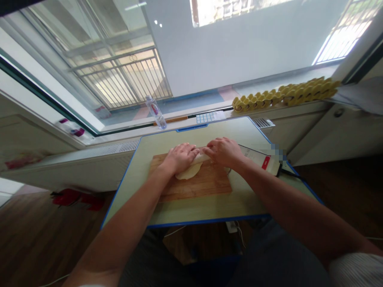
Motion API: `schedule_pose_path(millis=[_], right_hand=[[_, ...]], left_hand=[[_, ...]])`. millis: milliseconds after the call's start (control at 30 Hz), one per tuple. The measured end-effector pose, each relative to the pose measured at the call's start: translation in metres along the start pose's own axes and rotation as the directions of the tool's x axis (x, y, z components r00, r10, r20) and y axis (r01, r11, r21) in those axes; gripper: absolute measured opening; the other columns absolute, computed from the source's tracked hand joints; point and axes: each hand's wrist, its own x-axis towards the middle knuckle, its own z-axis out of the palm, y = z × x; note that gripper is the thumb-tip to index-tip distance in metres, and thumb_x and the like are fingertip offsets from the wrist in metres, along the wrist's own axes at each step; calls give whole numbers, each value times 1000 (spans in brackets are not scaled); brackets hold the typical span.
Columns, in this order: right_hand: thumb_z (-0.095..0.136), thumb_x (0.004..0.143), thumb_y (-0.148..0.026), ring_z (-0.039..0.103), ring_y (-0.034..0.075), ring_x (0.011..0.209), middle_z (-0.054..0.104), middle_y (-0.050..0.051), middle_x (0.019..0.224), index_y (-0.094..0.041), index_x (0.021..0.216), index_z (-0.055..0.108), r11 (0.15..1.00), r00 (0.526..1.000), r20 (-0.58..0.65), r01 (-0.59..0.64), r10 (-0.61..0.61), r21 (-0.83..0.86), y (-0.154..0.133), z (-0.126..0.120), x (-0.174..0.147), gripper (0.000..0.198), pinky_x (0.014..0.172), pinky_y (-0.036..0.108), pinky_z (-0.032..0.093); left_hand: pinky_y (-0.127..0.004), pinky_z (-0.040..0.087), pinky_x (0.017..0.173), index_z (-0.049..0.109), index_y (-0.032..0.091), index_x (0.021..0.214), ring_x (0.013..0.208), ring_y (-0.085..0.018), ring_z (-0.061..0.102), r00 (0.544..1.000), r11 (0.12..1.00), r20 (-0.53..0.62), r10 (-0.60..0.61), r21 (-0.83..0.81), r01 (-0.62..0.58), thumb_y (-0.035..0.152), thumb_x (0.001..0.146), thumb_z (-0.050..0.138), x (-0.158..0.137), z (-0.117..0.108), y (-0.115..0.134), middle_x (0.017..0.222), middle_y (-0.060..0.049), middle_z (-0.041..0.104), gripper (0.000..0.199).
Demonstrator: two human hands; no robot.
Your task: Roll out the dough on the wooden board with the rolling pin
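On a wooden cutting board (206, 184), a flat pale sheet of dough (190, 172) lies with its rounded edge toward me. A light-coloured rolling pin (201, 156) crosses its far part, mostly hidden by my hands. My left hand (182, 154) is curved over the pin's left part, thumb pointing inward. From the other side, my right hand (224, 151) bends over the right part. The two thumbs come close together near the middle, and both palms face down. What lies directly under the palms is hidden.
The board rests on a small blue-edged table (131, 199). A tablet-like device (259, 161) lies by my right forearm. Along the windowsill are a clear plastic bottle (156, 112) and yellow egg-tray-like padding (284, 95). A red object (77, 198) sits on the floor at left.
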Motion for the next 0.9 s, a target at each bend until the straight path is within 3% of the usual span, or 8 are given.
schedule_pose_path(millis=[167, 400, 667, 900], right_hand=[[54, 98, -57, 69, 26, 110, 79, 7, 118, -28, 112, 81, 1000, 1000, 5, -6, 6, -5, 1, 0, 0, 42, 96, 33, 47], [56, 97, -57, 68, 26, 112, 78, 7, 119, -29, 115, 81, 1000, 1000, 13, -15, 15, -8, 0, 0, -1, 41, 98, 35, 48], [53, 99, -59, 70, 26, 110, 78, 6, 119, -29, 112, 81, 1000, 1000, 16, -2, 2, -4, 1, -1, -2, 43, 95, 34, 48], [49, 101, -58, 70, 25, 109, 80, 6, 117, -30, 106, 83, 1000, 1000, 11, -10, 10, 11, -1, -4, -2, 43, 93, 33, 47]], left_hand=[[-56, 30, 128, 48, 26, 159, 157, -29, 38, 996, 996, -37, -84, 3, 84, 58, 110, 18, -32, -1, 27, 169, -9, 43, 66], [-62, 21, 131, 37, 26, 165, 160, -30, 31, 992, 997, -102, -68, 28, 71, 65, 107, 20, -66, -3, 55, 171, -8, 39, 72], [-67, 20, 128, 39, 32, 164, 161, -31, 28, 997, 996, -1, -83, -40, 83, 66, 107, 12, -34, -5, 30, 173, -5, 34, 72], [-63, 22, 128, 47, 32, 158, 159, -27, 33, 999, 998, 26, -23, -60, 25, 64, 108, 16, -4, -8, 6, 170, -6, 40, 67]])
